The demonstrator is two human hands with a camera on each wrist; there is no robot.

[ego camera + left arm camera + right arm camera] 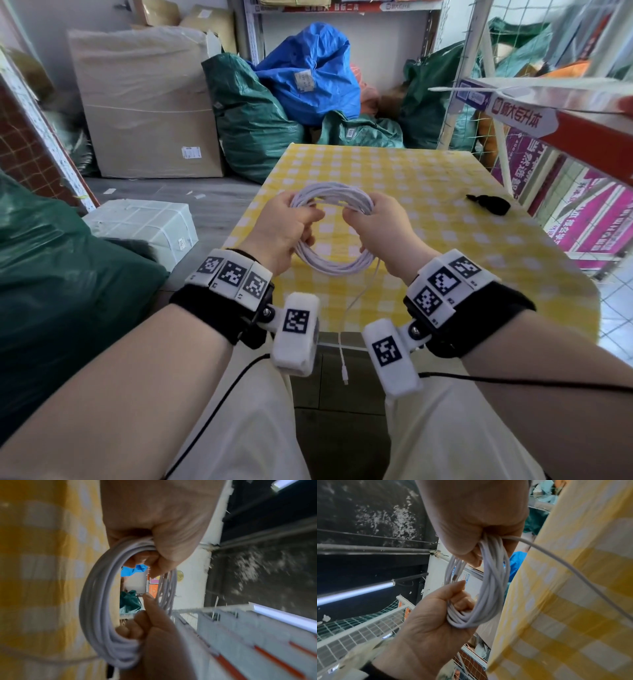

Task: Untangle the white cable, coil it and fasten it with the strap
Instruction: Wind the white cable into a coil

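The tabletop, covered in a yellow checked cloth, had bare room ahead and to the right; its near edge lay just under the wrists, with a red shelf close on the right. The white cable was held above the near half as a coil of many turns, both hands curled round it: left hand on the left side, right hand on the right. A loose tail hung past the near edge, plug dangling. Coiling was judged nearly complete; the tail remained to be wound in. The black strap lay well apart to the right, near the far right edge; the next move would call for one hand to free itself and reach there.
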